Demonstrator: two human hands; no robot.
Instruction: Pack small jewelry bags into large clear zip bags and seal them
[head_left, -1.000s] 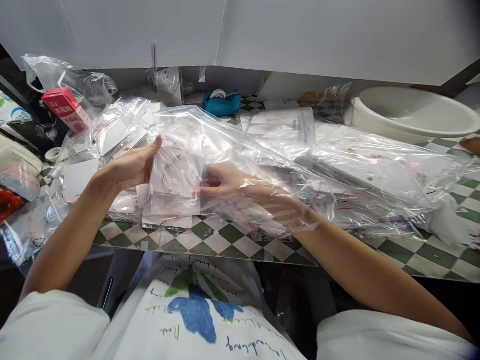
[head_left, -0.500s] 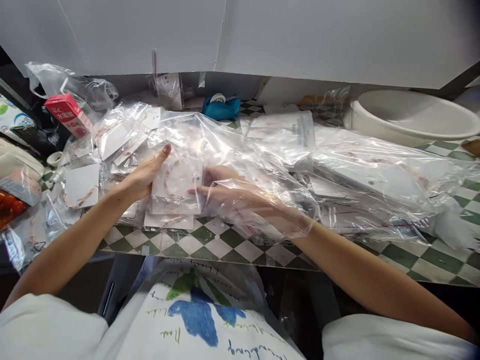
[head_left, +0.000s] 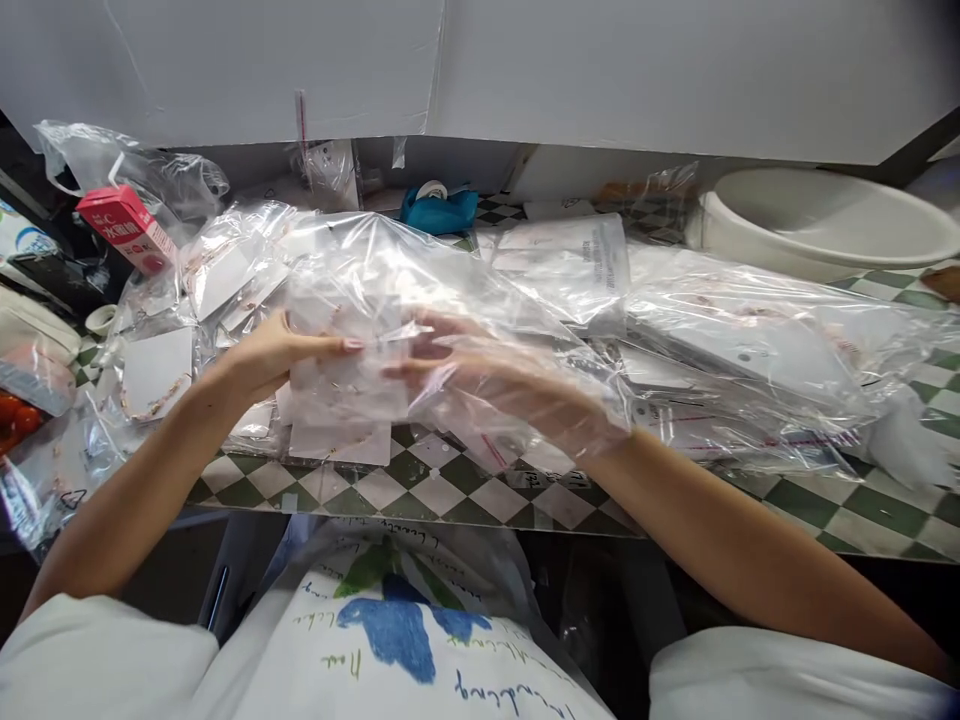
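A stack of bracelet cards [head_left: 341, 385] in clear sleeves is held between both hands, slightly blurred by movement. My left hand [head_left: 281, 350] grips its left side, thumb lying across the front and fingers hidden behind. My right hand [head_left: 457, 350] is inside a large clear plastic bag [head_left: 375, 250] and closes on the stack's right edge; the film runs over my wrist. Below the stack lies another carded bracelet [head_left: 341, 443] on the table. More carded bracelets [head_left: 157, 370] in clear packets are heaped to the left of my left hand.
Filled clear bags [head_left: 750, 350] cover the right side of the checkered table [head_left: 450, 490]. A white basin [head_left: 817, 255] stands at the back right. At the back are a blue tape dispenser [head_left: 439, 212] and a red drink carton [head_left: 124, 225] with a straw.
My left hand has shifted slightly down and left, its thumb now flat across the stack. My right hand stays inside the bag, and the stack has moved a little to the left.
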